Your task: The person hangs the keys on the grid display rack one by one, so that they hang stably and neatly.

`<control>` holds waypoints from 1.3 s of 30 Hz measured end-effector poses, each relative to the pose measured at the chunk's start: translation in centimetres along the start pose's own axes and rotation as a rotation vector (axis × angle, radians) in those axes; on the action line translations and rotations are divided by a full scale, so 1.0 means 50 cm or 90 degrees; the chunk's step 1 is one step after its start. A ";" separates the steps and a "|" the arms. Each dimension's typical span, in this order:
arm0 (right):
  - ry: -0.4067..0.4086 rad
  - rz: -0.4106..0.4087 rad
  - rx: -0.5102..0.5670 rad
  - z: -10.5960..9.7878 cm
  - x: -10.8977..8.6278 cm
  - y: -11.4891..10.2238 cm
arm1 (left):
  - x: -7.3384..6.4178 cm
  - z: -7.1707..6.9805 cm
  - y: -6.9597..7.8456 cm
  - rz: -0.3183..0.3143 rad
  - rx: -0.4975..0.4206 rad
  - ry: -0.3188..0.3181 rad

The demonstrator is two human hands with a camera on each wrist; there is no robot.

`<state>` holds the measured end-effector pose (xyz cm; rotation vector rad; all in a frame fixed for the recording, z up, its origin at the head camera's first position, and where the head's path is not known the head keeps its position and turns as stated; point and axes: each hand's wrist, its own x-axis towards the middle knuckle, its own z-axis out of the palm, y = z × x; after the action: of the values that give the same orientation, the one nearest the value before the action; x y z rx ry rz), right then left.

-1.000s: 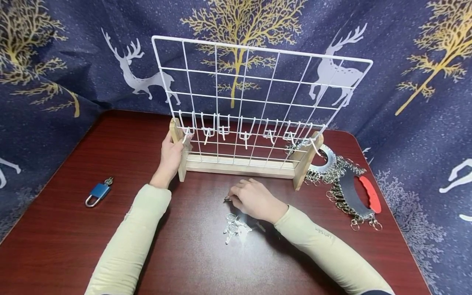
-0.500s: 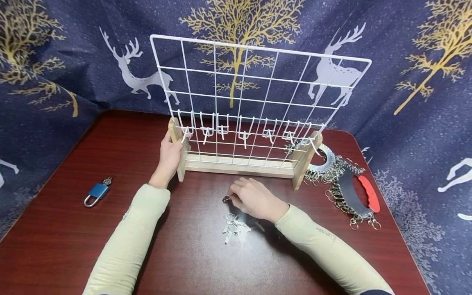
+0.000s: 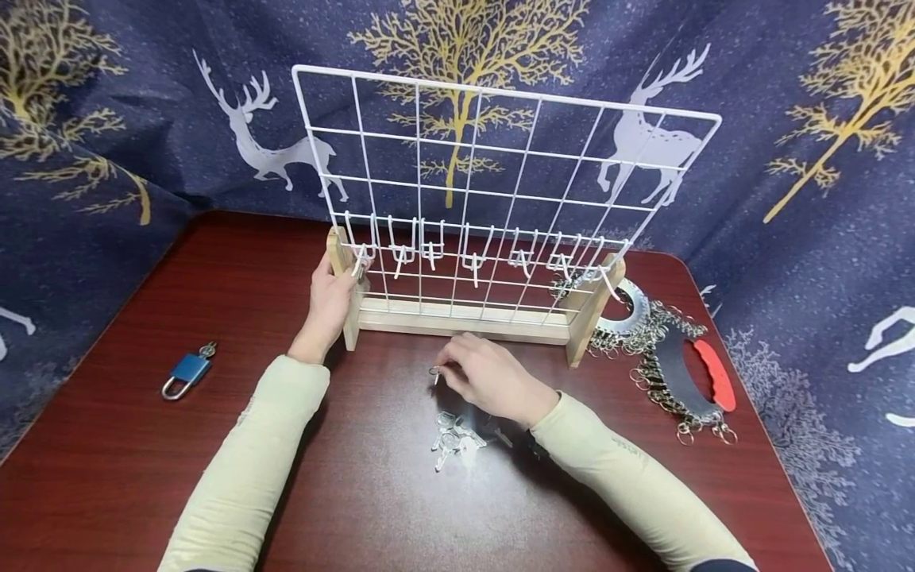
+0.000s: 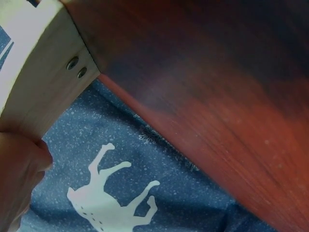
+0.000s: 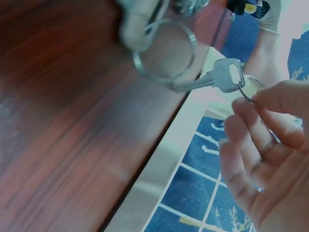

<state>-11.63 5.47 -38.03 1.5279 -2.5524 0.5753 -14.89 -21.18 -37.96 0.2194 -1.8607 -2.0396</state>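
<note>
A white wire grid rack [image 3: 465, 326] with a wooden base stands on the table, and several white hooks [image 3: 475, 260] hang in a row on it. My left hand [image 3: 330, 308] grips its left wooden upright [image 3: 352, 327]; in the left wrist view, curled fingers [image 4: 21, 169] wrap the wood's edge. Just in front of the base, my right hand [image 3: 495, 378] pinches a small ring with one metal key [image 5: 226, 76] hanging from it, thumb against forefinger. Below that hand lies a small pile of loose keys [image 3: 452, 442] with rings, partly washed out by glare.
On the left of the table lies a blue padlock [image 3: 190, 369] with a key in it. Right of the rack are a silver ring [image 3: 641, 311] and a dark curved holder with a red handle [image 3: 715, 376], both bearing many small rings. A patterned cloth hangs behind.
My right hand has risen slightly with the key, which now dangles more visibly from its ring. The left hand keeps its grip on the upright.
</note>
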 end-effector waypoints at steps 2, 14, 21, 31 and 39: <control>0.007 0.018 0.017 -0.002 0.005 -0.004 | 0.000 0.000 0.000 0.003 -0.008 -0.004; 0.125 0.066 0.242 -0.013 0.035 -0.027 | 0.000 0.002 0.001 -0.009 0.002 -0.002; 0.190 0.078 0.324 -0.018 0.054 -0.040 | -0.001 0.004 0.002 -0.007 -0.001 0.006; 0.268 0.156 0.425 -0.037 0.087 -0.056 | 0.000 0.003 0.001 -0.006 -0.001 0.004; 0.299 0.219 0.516 -0.044 0.104 -0.070 | 0.000 0.002 -0.001 -0.006 0.002 0.008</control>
<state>-11.32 0.53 -33.60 0.8811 -2.2933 1.9211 -14.92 -21.10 -38.01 0.2416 -1.8589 -2.0374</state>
